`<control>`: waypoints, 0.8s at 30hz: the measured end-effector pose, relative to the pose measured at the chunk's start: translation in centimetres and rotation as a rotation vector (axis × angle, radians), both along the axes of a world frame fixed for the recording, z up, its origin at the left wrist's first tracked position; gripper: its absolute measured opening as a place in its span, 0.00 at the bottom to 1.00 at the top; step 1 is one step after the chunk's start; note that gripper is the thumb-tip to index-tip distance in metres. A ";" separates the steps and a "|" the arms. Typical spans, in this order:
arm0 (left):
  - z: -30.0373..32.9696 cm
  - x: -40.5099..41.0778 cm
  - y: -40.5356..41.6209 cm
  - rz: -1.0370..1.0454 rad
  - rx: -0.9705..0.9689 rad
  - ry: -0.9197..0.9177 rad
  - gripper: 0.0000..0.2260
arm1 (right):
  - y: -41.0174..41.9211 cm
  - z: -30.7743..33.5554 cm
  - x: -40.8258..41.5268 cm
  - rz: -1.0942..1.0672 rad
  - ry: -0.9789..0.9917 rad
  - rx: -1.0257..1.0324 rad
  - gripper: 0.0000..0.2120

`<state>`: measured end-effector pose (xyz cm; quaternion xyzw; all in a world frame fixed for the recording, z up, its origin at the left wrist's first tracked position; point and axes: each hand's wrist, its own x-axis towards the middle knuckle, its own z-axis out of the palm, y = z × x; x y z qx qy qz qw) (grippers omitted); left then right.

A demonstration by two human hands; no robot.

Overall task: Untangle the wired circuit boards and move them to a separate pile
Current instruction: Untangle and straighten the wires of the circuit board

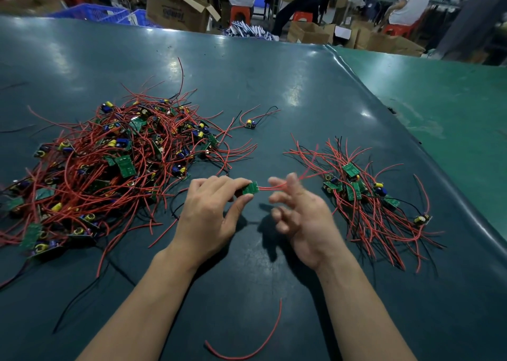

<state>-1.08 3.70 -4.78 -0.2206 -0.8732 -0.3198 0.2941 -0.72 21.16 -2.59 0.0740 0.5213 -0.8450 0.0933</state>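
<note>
A big tangled heap of green circuit boards with red and black wires (109,163) lies on the left of the dark table. A smaller, sorted pile of wired boards (365,196) lies on the right. Between them my left hand (211,212) pinches one small green circuit board (250,188) by thumb and fingers. Its red wires (271,187) run right across the fingers of my right hand (301,212), whose fingers are spread and blurred; the wires pass between two of them.
One lone board with wires (250,124) sits apart behind the piles. A loose red wire (263,344) lies near the front edge. A raised seam (384,108) divides the dark mat from a green belt (444,100). Cardboard boxes and seated people are beyond the table.
</note>
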 end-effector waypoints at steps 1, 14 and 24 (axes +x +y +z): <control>-0.1 0.0 0.1 -0.003 -0.010 0.003 0.12 | -0.3 -0.1 0.2 0.043 -0.005 0.036 0.23; -0.2 -0.2 0.2 -0.056 -0.045 0.019 0.10 | 1.1 0.3 -0.7 -0.374 0.028 0.015 0.15; 0.0 0.3 0.2 -0.052 -0.062 0.043 0.06 | 2.7 0.4 -1.0 -0.418 0.001 -0.387 0.18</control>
